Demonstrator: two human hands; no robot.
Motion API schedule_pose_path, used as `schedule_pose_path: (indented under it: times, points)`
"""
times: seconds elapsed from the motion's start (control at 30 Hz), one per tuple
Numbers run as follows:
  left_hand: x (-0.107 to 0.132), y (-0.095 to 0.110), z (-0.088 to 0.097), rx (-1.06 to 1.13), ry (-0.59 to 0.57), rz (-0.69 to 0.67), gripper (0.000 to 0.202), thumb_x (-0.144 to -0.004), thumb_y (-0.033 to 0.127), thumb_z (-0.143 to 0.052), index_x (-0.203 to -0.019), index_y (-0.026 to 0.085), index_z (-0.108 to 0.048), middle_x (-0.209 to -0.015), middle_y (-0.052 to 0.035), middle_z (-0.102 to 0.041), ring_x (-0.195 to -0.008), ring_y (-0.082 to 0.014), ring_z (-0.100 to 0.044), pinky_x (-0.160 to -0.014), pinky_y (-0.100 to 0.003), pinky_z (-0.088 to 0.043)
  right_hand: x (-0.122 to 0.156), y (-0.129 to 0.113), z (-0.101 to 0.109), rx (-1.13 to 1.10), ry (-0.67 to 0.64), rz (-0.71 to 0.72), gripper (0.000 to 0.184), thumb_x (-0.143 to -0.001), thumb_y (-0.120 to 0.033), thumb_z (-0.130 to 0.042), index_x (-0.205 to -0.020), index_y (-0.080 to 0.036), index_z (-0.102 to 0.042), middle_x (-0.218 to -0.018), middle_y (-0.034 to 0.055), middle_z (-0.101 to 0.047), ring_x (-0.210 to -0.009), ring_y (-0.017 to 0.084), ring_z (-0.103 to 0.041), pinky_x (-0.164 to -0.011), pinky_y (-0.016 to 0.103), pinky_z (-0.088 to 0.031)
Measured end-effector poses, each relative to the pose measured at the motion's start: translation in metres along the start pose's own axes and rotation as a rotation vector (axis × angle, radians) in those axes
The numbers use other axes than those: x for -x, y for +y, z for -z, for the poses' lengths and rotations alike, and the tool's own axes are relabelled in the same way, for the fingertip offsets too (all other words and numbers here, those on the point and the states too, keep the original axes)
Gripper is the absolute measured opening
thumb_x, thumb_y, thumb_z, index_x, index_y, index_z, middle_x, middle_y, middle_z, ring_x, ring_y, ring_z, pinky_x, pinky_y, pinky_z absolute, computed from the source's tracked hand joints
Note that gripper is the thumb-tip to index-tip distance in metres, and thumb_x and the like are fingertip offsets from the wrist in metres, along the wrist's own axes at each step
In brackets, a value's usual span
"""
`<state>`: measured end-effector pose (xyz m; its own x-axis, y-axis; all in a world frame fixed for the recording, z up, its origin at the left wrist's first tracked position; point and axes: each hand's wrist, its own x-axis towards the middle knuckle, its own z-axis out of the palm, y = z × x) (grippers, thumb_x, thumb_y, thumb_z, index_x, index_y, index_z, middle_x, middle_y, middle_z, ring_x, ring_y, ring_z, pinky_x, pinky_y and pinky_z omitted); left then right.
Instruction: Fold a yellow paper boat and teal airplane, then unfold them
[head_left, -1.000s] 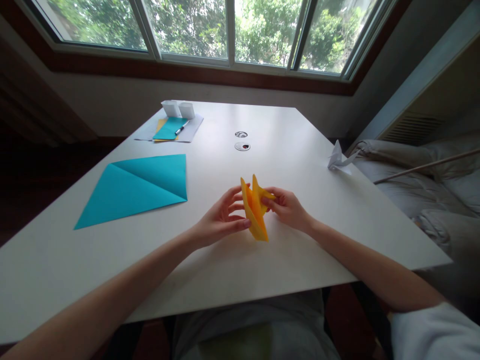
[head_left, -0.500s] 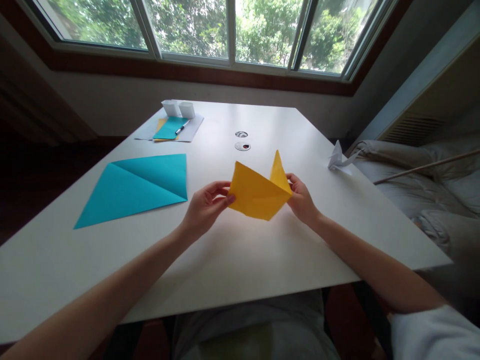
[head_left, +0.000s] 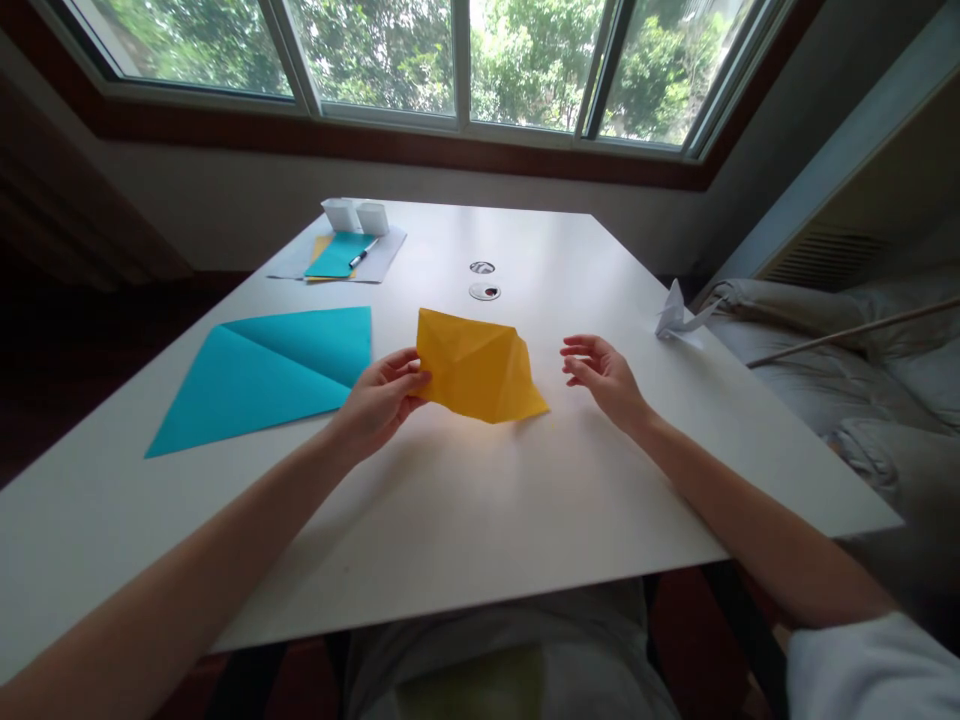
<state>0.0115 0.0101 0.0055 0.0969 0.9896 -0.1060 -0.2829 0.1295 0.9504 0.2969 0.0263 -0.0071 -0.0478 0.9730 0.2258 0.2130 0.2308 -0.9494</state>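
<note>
My left hand (head_left: 379, 398) pinches the left edge of a creased yellow paper (head_left: 476, 365), which is spread open just above the white table (head_left: 480, 520). A short way to the right of the paper, my right hand (head_left: 604, 375) hovers with its fingers loosely apart and nothing in them. A large blue folded paper (head_left: 270, 375) lies flat on the table to the left of my left hand.
A white folded paper figure (head_left: 677, 318) sits near the table's right edge. At the far left are two small white boxes (head_left: 357, 216), a stack of sheets (head_left: 341, 257) and a pen (head_left: 363, 256). Two round cable holes (head_left: 484, 281) lie mid-table. Grey cushions (head_left: 840, 350) lie beyond the right edge.
The yellow paper was a narrow folded shape held by both hands, then it was pulled open. Now my right hand has let go and the sheet has shifted left in my left hand.
</note>
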Motion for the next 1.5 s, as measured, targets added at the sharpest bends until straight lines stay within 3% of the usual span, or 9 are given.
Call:
schedule_pose_path:
  times: [0.13, 0.23, 0.37, 0.57, 0.73, 0.93, 1.1, 1.27, 1.5]
  points:
    - [0.004, 0.002, -0.006, -0.026, -0.108, 0.088, 0.02, -0.063, 0.016, -0.073, -0.083, 0.016, -0.066, -0.085, -0.0038, -0.068, -0.08, -0.0162, -0.064, -0.071, -0.027, -0.054, 0.006, -0.008, 0.002, 0.253, -0.208, 0.291, 0.058, -0.074, -0.043, -0.064, -0.126, -0.028, -0.044, -0.139, 0.0085, -0.038, -0.12, 0.025, -0.042, -0.092, 0.041, -0.043]
    - [0.005, 0.003, -0.01, -0.027, -0.063, 0.135, 0.014, -0.063, 0.014, -0.071, -0.075, 0.013, -0.066, -0.08, -0.005, -0.068, -0.071, -0.0141, -0.064, -0.064, -0.024, -0.054, 0.011, -0.016, -0.002, 0.333, -0.327, 0.391, 0.052, -0.069, -0.043, -0.07, -0.115, -0.025, -0.054, -0.121, 0.0091, -0.054, -0.116, 0.025, -0.047, -0.098, 0.042, -0.037]
    - [0.003, 0.001, -0.015, 0.074, 0.061, 0.186, 0.014, -0.059, 0.006, -0.066, -0.073, 0.011, -0.064, -0.069, -0.0033, -0.066, -0.058, -0.0101, -0.061, -0.054, -0.018, -0.052, 0.014, -0.017, -0.012, 0.108, -0.401, 0.19, 0.033, -0.07, -0.041, -0.069, -0.093, -0.02, -0.058, -0.078, 0.0028, -0.063, -0.076, 0.017, -0.061, -0.075, 0.032, -0.049]
    - [0.003, 0.004, -0.018, 0.171, 0.121, 0.229, 0.017, -0.062, 0.002, -0.061, -0.077, 0.011, -0.062, -0.07, -0.0033, -0.066, -0.059, -0.0104, -0.063, -0.054, -0.016, -0.053, 0.016, -0.01, -0.023, -0.277, -0.488, -0.198, 0.051, -0.065, -0.036, -0.074, -0.108, -0.023, -0.05, -0.079, -0.0003, -0.065, -0.069, 0.016, -0.064, -0.059, 0.027, -0.051]
    - [0.01, 0.007, -0.022, 0.425, -0.032, 0.299, 0.02, -0.075, 0.024, -0.057, -0.09, 0.01, -0.063, -0.086, -0.009, -0.069, -0.077, -0.015, -0.066, -0.069, -0.021, -0.055, 0.017, -0.012, -0.029, -0.383, -0.29, -0.245, 0.039, -0.064, -0.034, -0.075, -0.093, -0.021, -0.053, -0.082, -0.0001, -0.066, -0.069, 0.016, -0.064, -0.061, 0.029, -0.052]
    - [0.021, -0.008, -0.037, 0.207, -0.292, 0.265, 0.023, -0.074, 0.017, -0.064, -0.097, 0.013, -0.063, -0.101, -0.009, -0.068, -0.085, -0.0164, -0.065, -0.077, -0.024, -0.053, 0.023, -0.022, -0.037, -0.434, -0.241, -0.282, 0.036, -0.062, -0.036, -0.076, -0.086, -0.021, -0.054, -0.082, 0.0001, -0.066, -0.07, 0.016, -0.064, -0.062, 0.029, -0.052]
    - [0.022, -0.007, -0.04, 0.319, -0.288, 0.286, 0.024, -0.077, 0.013, -0.058, -0.1, 0.012, -0.062, -0.1, -0.0076, -0.068, -0.086, -0.0165, -0.065, -0.075, -0.023, -0.053, 0.024, -0.024, -0.04, -0.666, -0.434, -0.403, 0.04, -0.074, -0.059, -0.056, -0.084, -0.021, -0.061, -0.099, 0.0044, -0.064, -0.089, 0.018, -0.061, -0.074, 0.03, -0.049]
    - [0.024, 0.001, -0.037, 0.456, -0.299, 0.387, 0.026, -0.076, 0.014, -0.048, -0.098, 0.011, -0.062, -0.093, -0.0077, -0.07, -0.083, -0.0179, -0.066, -0.072, -0.025, -0.054, 0.026, -0.027, -0.043, -0.83, -0.545, -0.511, 0.032, -0.074, -0.048, -0.063, -0.094, -0.024, -0.055, -0.106, 0.0017, -0.06, -0.09, 0.013, -0.06, -0.078, 0.028, -0.047]
    - [0.019, 0.002, -0.032, 0.341, -0.161, 0.352, 0.025, -0.074, 0.01, -0.052, -0.096, 0.012, -0.061, -0.088, -0.0066, -0.07, -0.074, -0.0154, -0.067, -0.064, -0.02, -0.055, 0.022, -0.024, -0.031, -0.744, -0.322, -0.414, 0.052, -0.062, -0.025, -0.078, -0.096, -0.027, -0.039, -0.08, -0.0048, -0.064, -0.071, 0.011, -0.061, -0.067, 0.025, -0.049]
